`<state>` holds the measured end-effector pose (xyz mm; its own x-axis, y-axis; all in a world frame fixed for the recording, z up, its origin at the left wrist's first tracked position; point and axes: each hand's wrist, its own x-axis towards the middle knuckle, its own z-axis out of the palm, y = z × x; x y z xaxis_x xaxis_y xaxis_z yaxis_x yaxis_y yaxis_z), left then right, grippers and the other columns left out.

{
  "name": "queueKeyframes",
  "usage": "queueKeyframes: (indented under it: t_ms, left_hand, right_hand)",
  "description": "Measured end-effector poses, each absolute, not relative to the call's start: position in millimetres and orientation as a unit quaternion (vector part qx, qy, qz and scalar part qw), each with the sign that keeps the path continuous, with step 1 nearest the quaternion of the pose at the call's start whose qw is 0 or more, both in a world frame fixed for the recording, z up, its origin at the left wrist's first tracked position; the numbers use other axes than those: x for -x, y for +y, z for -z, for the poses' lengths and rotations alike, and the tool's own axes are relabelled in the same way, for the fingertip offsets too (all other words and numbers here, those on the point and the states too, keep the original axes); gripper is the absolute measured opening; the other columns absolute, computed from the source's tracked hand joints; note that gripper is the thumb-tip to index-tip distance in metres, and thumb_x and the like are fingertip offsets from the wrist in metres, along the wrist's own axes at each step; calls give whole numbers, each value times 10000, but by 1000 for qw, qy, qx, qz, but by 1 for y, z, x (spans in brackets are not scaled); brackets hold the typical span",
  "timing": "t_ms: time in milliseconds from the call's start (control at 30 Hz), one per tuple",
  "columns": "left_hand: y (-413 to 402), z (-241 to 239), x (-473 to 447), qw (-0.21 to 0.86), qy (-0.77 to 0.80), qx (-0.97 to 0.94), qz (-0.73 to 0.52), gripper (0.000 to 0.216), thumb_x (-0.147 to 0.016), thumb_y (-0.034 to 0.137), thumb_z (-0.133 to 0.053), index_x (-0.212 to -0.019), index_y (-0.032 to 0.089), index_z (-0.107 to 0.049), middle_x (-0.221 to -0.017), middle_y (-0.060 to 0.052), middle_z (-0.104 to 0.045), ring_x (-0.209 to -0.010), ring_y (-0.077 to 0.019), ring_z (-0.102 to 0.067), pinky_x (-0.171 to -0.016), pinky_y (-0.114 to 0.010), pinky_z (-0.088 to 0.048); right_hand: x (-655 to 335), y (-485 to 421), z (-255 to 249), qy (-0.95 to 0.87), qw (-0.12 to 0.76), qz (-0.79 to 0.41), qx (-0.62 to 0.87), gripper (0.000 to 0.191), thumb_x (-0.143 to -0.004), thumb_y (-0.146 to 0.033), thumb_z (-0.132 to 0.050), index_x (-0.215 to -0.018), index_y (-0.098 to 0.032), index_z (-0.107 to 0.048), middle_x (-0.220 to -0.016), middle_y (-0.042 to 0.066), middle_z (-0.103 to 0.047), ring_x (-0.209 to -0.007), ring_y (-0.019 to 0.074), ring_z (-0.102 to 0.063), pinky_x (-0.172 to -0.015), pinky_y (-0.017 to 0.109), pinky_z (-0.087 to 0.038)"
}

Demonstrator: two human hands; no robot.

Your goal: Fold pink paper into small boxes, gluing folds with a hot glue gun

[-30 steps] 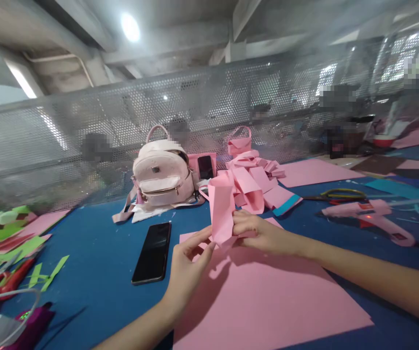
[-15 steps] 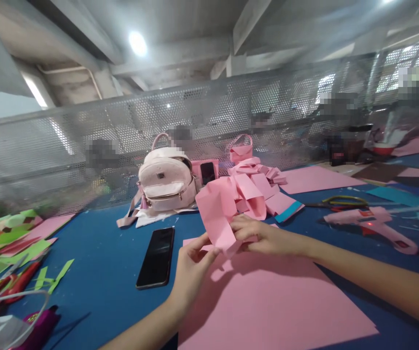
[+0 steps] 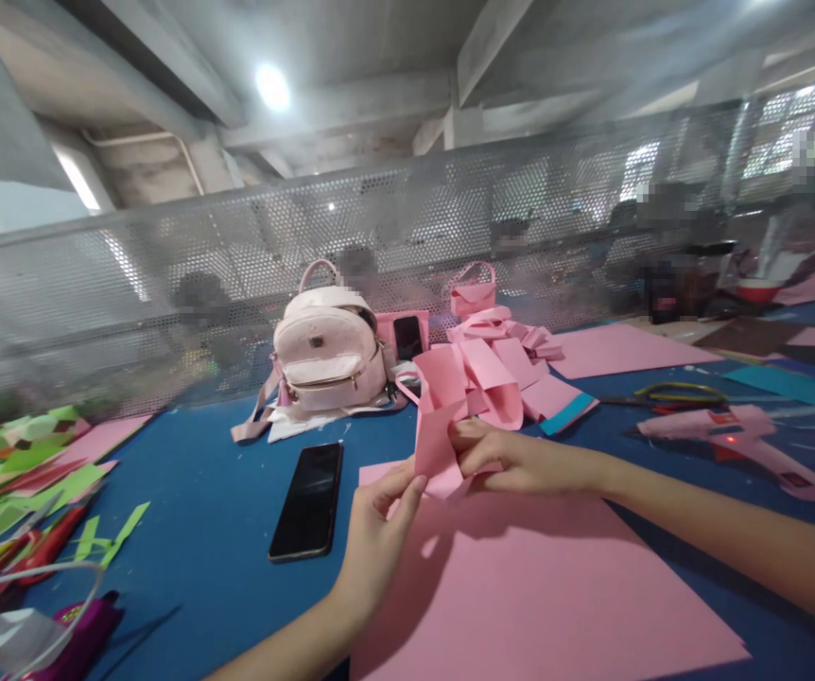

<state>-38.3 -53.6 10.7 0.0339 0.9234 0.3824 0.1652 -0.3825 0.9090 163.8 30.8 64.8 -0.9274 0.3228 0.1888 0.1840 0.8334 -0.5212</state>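
A folded piece of pink paper (image 3: 439,437) is held upright between both hands, over a large flat pink sheet (image 3: 521,586) on the blue table. My left hand (image 3: 383,506) pinches its lower left edge between thumb and fingers. My right hand (image 3: 511,459) grips it from the right, with fingertips partly hidden behind or inside the fold. Just behind it lie several more folded pink paper pieces (image 3: 499,378), one with a blue strip (image 3: 569,412). A black smartphone (image 3: 306,501) rests left of my left hand.
A pale pink backpack (image 3: 326,350) and a small pink paper bag (image 3: 473,297) stand at the back before a perforated metal screen (image 3: 393,218). On the right are a pink glue gun (image 3: 748,440) and scissors (image 3: 681,393). Red-handled scissors (image 3: 53,544) and a white charger (image 3: 10,638) lie left.
The pink paper's upper part has swung slightly right and stands narrower, uncovering a pale loop behind it. Both hands keep their hold. The whole view has shifted a little.
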Motion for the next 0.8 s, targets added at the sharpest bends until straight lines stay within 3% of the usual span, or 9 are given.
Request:
queueKeyframes:
  t_ms: [233, 400, 500, 700, 800]
  left_hand:
    - [-49, -6, 45, 280, 415, -670, -548, 221, -903, 252, -560, -944, 201, -771, -873, -60, -729, -848, -212, -602, -810, -301, -444]
    - [-47, -5, 46, 249, 407, -700, -531, 208, -883, 185, -562, -865, 194, -769, -884, -67, -741, -818, -200, -616, -791, -300, -461]
    - [-47, -4, 46, 240, 410, -707, -525, 220, -891, 178, -543, -872, 185, -763, -883, -65, -742, -816, -194, -618, -793, -296, -465]
    - [-50, 2, 48, 242, 403, -728, -499, 319, -943, 227, -478, -1197, 184, -666, -1160, -106, -693, -1042, -230, -631, -936, -342, -460]
    - [-51, 0, 48, 251, 397, -734, -490, 338, -954, 269, -491, -1252, 198, -634, -1241, -110, -659, -1144, -249, -597, -985, -356, -440]
  right_hand:
    - [-160, 30, -66, -952, 161, -230, 118, 247, -932, -304, -556, -772, -172, -691, -833, 44, -554, -877, 186, -489, -871, 341, -361]
    - [-161, 31, -66, -950, 185, -219, 124, 206, -950, -293, -548, -989, -207, -731, -879, 54, -646, -890, 184, -533, -877, 350, -364]
    - [-159, 28, -71, -950, 188, -218, 122, 210, -951, -284, -549, -986, -211, -743, -898, 60, -680, -898, 184, -560, -885, 355, -376]
    - [-157, 23, -77, -942, 191, -261, 96, 245, -976, -254, -500, -999, -219, -741, -996, 56, -714, -983, 178, -596, -989, 375, -349]
    - [-158, 24, -75, -936, 196, -277, 89, 269, -986, -285, -479, -1018, -217, -738, -991, 58, -719, -988, 185, -589, -988, 378, -361]
